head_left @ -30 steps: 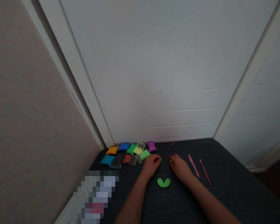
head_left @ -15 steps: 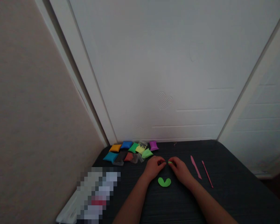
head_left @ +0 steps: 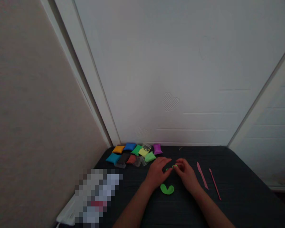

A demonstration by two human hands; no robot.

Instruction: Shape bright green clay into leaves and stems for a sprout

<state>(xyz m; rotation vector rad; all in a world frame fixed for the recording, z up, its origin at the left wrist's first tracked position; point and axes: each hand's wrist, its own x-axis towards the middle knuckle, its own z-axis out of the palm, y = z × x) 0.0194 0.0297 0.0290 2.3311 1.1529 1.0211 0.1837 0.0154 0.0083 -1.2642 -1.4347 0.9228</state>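
Observation:
My right hand [head_left: 185, 174] pinches a small piece of light green clay [head_left: 174, 166] between thumb and fingertips. Facing it, my left hand [head_left: 156, 172] has its fingers stretched out and parted from the thumb. A second bit of green clay [head_left: 166, 169] shows by the left thumb; whether it touches the hand or lies on the table I cannot tell. Below both hands, a flat light green V-shaped clay piece [head_left: 167, 191] with two rounded lobes lies on the dark table.
Several coloured clay packets [head_left: 130, 146] lie at the table's back left, a light green one [head_left: 150, 156] close to my left hand. At right are a pink clay knife [head_left: 202, 175] and a thin pink stick tool [head_left: 215, 184]. A blurred-out item [head_left: 97, 196] occupies the left edge.
My left hand's fingers have spread from a closed curl. The green piece in my right hand shows more, and another green bit has come into view by the left thumb. The view has shifted slightly.

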